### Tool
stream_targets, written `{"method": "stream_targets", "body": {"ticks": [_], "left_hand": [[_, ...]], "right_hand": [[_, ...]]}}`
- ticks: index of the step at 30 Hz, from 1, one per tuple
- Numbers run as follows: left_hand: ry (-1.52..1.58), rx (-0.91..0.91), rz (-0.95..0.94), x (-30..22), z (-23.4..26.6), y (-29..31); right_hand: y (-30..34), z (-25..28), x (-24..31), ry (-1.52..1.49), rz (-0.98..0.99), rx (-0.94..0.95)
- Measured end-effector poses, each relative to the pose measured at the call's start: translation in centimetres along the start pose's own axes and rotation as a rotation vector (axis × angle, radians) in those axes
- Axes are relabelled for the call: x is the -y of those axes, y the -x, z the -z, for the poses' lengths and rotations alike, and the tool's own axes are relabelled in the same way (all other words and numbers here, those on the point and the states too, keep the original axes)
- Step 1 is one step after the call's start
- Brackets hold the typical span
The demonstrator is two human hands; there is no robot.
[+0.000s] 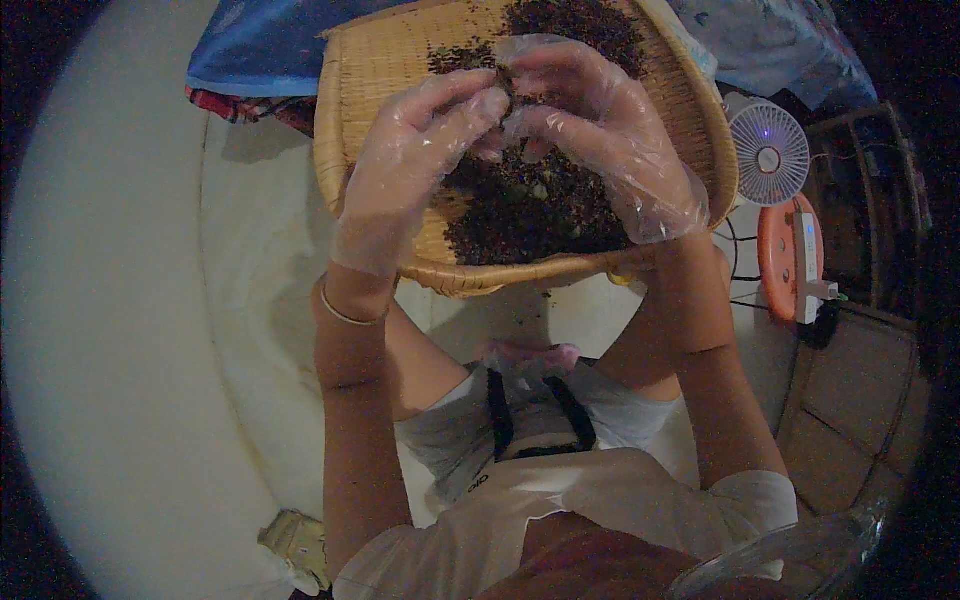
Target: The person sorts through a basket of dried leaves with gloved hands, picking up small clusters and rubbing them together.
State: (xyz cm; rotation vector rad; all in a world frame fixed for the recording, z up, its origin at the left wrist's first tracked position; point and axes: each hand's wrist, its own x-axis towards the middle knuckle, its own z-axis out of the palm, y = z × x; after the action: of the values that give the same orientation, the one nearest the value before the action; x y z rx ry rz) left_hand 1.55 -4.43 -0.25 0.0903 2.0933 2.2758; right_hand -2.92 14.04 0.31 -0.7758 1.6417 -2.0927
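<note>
Both of my hands wear clear, loose plastic gloves and are raised over a woven bamboo winnowing basket (375,75). My left hand (425,145) and my right hand (615,125) meet fingertip to fingertip, thumbs and forefingers pinched together. Between them is a small dark plant piece (506,88), partly hidden by the fingers; its exact kind is too dim to make out. Under the hands, a heap of dark, seed-like bits (530,220) lies in the basket, with a few paler flecks in it. More of these dark bits (590,30) spread toward the far side.
To the right stand a small white fan (768,155) and an orange stool (775,250) bearing a white power strip (806,262), with cables near it. Blue fabric (265,50) lies beyond the basket at left. A crumpled yellowish packet (295,545) sits on the floor, lower left.
</note>
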Motion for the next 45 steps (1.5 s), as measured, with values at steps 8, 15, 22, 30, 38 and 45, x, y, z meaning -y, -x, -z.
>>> {"method": "stream_targets", "body": {"ticks": [8, 15, 22, 30, 38, 45], "left_hand": [[0.171, -0.096, -0.004, -1.0, 0.1, 0.4], [-0.297, -0.297, -0.285, -0.3, -0.6, -0.4], [-0.265, -0.01, -0.27, 0.2, -0.1, -0.1], [-0.13, -0.027, -0.12, -0.7, -0.6, 0.7], [-0.132, -0.022, -0.06, -0.5, -1.2, 0.5], [-0.07, -0.005, -0.035, -0.8, -0.7, 0.6]], "right_hand": [[0.3, 0.6, 0.4, 0.104, -0.004, -0.076], [0.4, 0.7, 0.5, -0.016, -0.035, -0.114], [0.6, 0.3, 0.8, -0.066, -0.031, -0.053], [0.7, 0.1, 0.4, -0.18, -0.187, -0.068], [0.5, 0.6, -0.3, -0.158, -0.139, -0.002], [0.5, -0.1, 0.9, -0.155, -0.236, -0.079]]}}
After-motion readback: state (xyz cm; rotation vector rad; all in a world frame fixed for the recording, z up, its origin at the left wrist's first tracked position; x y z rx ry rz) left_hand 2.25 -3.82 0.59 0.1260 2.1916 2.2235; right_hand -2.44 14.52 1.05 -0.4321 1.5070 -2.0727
